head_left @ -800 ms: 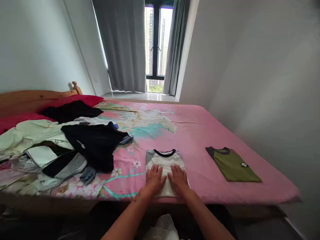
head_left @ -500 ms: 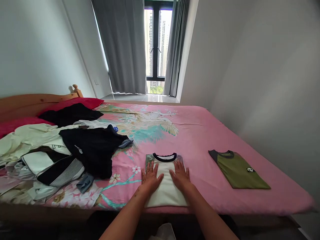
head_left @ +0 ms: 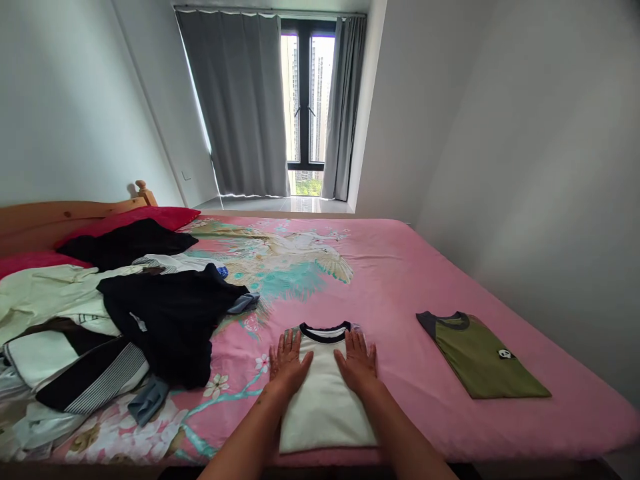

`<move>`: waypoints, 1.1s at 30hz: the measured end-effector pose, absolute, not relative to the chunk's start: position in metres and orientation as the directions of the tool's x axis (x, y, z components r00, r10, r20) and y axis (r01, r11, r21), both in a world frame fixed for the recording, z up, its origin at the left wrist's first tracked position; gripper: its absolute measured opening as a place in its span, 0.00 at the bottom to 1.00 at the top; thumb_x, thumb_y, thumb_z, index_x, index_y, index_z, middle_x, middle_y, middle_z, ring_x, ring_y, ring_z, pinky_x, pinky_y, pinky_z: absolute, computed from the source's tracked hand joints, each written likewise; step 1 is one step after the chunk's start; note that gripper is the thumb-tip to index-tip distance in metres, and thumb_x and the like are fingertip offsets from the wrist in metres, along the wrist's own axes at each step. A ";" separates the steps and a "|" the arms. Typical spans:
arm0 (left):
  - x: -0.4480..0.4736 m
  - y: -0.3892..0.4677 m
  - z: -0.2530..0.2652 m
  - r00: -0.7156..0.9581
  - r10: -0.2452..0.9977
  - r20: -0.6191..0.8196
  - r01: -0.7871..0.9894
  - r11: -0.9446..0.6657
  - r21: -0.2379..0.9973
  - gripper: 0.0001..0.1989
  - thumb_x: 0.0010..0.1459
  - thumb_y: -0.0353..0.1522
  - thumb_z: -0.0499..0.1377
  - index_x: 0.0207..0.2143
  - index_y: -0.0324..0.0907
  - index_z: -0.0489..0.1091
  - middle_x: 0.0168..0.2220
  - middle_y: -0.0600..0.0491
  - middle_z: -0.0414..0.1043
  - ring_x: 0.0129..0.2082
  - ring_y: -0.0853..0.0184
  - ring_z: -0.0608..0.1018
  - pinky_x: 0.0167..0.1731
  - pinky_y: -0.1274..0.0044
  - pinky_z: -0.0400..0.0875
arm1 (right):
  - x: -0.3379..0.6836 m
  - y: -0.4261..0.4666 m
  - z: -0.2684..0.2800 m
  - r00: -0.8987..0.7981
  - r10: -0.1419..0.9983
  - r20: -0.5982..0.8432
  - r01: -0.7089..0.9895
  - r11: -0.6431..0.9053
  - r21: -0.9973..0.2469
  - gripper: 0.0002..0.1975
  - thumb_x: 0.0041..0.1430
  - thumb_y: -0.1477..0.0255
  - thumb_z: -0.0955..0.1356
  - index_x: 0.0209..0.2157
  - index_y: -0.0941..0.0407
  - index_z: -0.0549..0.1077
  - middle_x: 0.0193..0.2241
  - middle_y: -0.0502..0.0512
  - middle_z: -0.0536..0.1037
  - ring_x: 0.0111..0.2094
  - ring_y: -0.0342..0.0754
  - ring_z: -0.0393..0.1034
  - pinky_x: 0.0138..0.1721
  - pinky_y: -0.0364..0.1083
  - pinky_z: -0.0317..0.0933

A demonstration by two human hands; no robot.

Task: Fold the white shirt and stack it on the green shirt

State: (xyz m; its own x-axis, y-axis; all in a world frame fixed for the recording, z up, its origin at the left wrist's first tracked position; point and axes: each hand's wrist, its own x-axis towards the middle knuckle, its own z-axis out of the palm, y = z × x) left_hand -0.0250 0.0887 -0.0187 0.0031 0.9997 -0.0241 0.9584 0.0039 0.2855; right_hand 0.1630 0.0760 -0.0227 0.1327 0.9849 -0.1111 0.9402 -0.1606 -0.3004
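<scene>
A white T-shirt (head_left: 325,407) with a dark collar lies folded into a rectangle at the bed's near edge. My left hand (head_left: 290,363) rests flat on its upper left side, fingers stretched toward the window. On the upper right side of the same shirt lies my right hand (head_left: 357,360), palm down with its fingers out. Both hands are open and partly cover the shirt's greyish shoulder parts. Off to the right is a folded olive-green T-shirt (head_left: 485,360) with a dark collar and a small panda patch, apart from my hands.
A loose heap of clothes fills the left of the bed, with a black shirt (head_left: 170,320) on its near side. Behind it are red pillows (head_left: 165,215) and a wooden headboard (head_left: 40,217). The pink bedsheet (head_left: 390,280) spreads between heap and wall.
The view has tilted and moved slightly, so the bed sits lower in it. My hands have shifted a little toward the shirt's outer edges and still press flat on it.
</scene>
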 end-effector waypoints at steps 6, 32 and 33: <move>-0.032 0.087 -0.028 -0.039 0.997 0.062 0.929 0.013 0.371 0.35 0.60 0.45 0.46 0.64 0.38 0.44 0.67 0.45 0.38 0.66 0.60 0.44 0.62 0.61 0.33 | 0.172 0.074 -0.032 0.161 0.985 0.054 0.852 -0.111 -0.512 0.35 0.58 0.56 0.57 0.63 0.54 0.46 0.65 0.52 0.39 0.65 0.48 0.27 0.62 0.59 0.22; -0.078 0.032 -0.012 -0.022 0.924 -0.382 0.314 0.369 0.875 0.19 0.47 0.48 0.56 0.24 0.40 0.61 0.18 0.60 0.60 0.12 0.76 0.61 0.14 0.83 0.50 | 0.229 0.031 -0.006 0.244 0.923 -0.299 0.524 -0.385 -0.760 0.14 0.51 0.61 0.66 0.27 0.58 0.73 0.25 0.55 0.75 0.30 0.47 0.70 0.28 0.41 0.59; -0.079 0.034 -0.012 -0.019 0.923 -0.384 0.313 0.370 0.875 0.20 0.46 0.49 0.57 0.24 0.41 0.60 0.17 0.60 0.60 0.12 0.76 0.61 0.14 0.83 0.50 | 0.228 0.037 -0.005 0.246 0.919 -0.307 0.532 -0.393 -0.750 0.14 0.51 0.61 0.66 0.26 0.58 0.73 0.25 0.54 0.75 0.30 0.47 0.70 0.27 0.41 0.58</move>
